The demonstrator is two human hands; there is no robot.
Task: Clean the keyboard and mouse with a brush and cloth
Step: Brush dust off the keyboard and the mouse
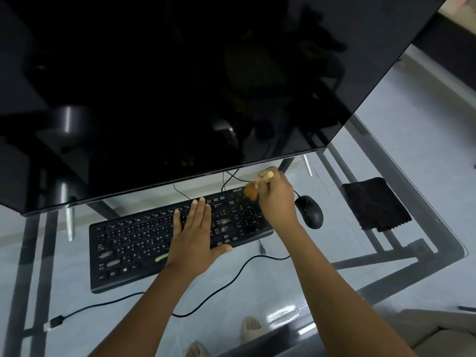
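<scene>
A black keyboard lies on a glass desk below a large dark monitor. My left hand presses flat on the keys at the keyboard's middle, fingers straight. My right hand grips a small brush with a pale handle and tan bristles. The bristles touch the keyboard's far right corner, near the number pad. A black mouse sits just right of the keyboard. Further right lies a dark cloth, spread flat.
The dark monitor overhangs the keyboard's far edge, close above the brush. A loose black cable with a USB plug curls across the glass in front of the keyboard. Desk frame bars and feet in sandals show through the glass.
</scene>
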